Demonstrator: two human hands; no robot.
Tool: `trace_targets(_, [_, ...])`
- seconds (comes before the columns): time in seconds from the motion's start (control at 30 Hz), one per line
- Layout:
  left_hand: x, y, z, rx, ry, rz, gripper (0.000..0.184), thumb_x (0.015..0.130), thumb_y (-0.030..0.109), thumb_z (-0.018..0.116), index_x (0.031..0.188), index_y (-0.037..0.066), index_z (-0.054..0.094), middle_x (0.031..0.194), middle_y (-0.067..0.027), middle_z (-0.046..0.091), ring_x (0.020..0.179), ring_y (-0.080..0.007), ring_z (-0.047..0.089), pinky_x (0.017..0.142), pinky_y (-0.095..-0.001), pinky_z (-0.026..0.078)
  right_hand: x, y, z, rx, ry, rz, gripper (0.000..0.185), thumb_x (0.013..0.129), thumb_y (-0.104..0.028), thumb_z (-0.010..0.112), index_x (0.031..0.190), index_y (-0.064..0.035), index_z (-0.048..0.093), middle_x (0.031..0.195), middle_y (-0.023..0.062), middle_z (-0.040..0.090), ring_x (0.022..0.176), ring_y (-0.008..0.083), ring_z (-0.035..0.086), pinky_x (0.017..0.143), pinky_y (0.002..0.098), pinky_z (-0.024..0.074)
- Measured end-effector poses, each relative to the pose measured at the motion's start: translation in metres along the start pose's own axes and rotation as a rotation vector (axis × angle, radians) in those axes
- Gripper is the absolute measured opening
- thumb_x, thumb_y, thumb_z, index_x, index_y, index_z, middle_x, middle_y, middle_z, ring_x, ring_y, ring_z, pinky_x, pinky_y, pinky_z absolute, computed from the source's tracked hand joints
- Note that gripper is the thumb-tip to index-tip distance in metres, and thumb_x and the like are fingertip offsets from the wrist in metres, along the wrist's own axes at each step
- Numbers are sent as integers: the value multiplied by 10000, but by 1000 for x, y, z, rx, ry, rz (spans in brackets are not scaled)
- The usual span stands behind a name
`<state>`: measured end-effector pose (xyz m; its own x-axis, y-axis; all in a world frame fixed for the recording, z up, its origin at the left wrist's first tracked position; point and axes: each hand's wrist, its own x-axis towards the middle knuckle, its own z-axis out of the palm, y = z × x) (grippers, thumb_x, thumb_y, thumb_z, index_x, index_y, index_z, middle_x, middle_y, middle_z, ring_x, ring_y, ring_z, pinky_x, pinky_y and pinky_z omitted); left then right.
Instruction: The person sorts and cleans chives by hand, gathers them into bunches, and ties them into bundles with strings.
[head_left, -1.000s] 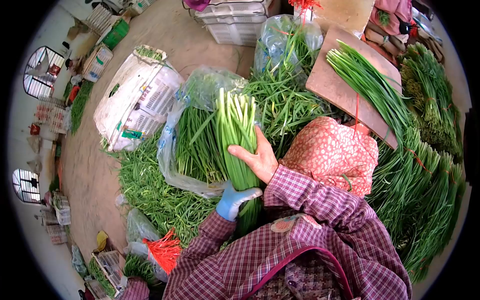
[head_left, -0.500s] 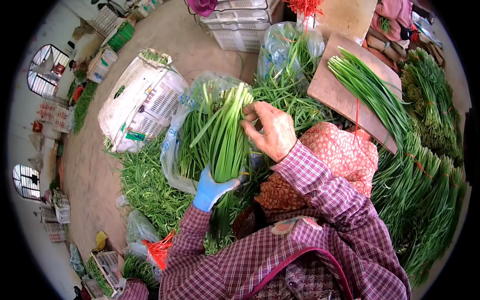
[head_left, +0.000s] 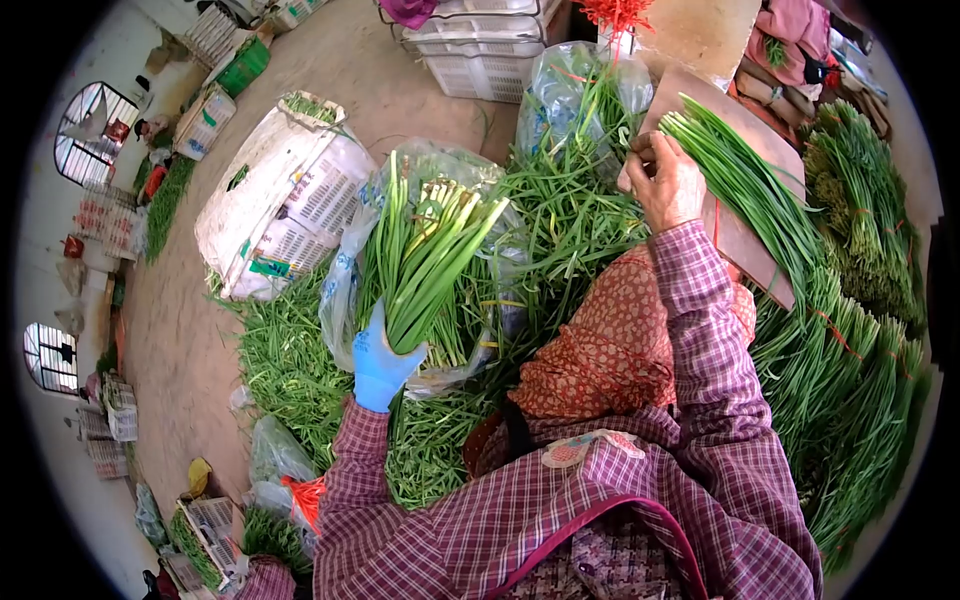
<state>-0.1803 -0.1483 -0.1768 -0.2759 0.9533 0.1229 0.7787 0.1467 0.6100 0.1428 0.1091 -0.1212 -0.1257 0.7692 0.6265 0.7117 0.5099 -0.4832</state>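
- Greens are gripped in the gloved left hand.
- The right hand is held near the board, fingers curled; whether anything is pinched cannot be told.

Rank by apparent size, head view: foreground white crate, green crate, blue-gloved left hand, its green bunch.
1. Foreground white crate
2. Green bunch
3. Blue-gloved left hand
4. Green crate

Apparent size only: the green crate sits farther from the camera.

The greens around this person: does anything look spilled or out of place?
Yes: loose leaves lie in an untidy heap beside the white crate, seemingly straight on the floor, whereas bundles at the person's right look neat.
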Motion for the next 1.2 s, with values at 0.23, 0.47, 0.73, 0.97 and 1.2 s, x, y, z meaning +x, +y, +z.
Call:
trace_targets(0.23, [8, 22, -5, 180, 75, 85, 865, 655, 222, 762, 1377, -15, 349, 1051, -195, 647, 885, -304, 664, 749, -363, 538, -26, -101, 2, 232, -137, -572, 286, 746, -271, 717, 987, -151, 622, 984, 38, 589, 925, 226, 574, 794, 354, 504])
trace_targets(0.47, [9, 30, -9, 254, 56, 160, 862, 654, 192, 758, 1398, 46, 348, 1030, -180, 662, 837, -295, 673, 730, -356, 542, -26, -80, 38, 257, 7, -434, 62, 826, -174, 632, 823, -134, 585, 633, 30, 566, 588, 190, 580, 491, 333, 495])
trace_targets(0.73, [9, 45, -15, 289, 64, 97, 845, 647, 132, 756, 1396, 64, 372, 1107, -177, 636, 917, -286, 662, 798, -360, 535, -23, -67, 20, 41, -116, -263, 282, 768, -368, 706, 902, -127, 647, 771, 56, 591, 730, 201, 600, 627, 374, 504])
trace_targets(0.97, [15, 56, -13, 468, -17, 44, 930, 608, 102, 754, 1436, 157, 334, 1126, -135, 637, 834, -279, 662, 729, -349, 535, -43, -113, 37, -14, -291, -261, 528, 647, -527, 745, 801, -35, 631, 796, 80, 563, 834, 241, 572, 759, 375, 463])
trace_targets(1.2, [15, 54, -13, 482, 5, 88, 958, 594, 91, 757, 1443, 179, 323, 1152, -124, 626, 839, -279, 660, 722, -351, 536, -53, -113, 48, 192, -276, -315, 446, 624, -362, 795, 851, -34, 594, 798, 94, 556, 829, 272, 569, 745, 391, 469])
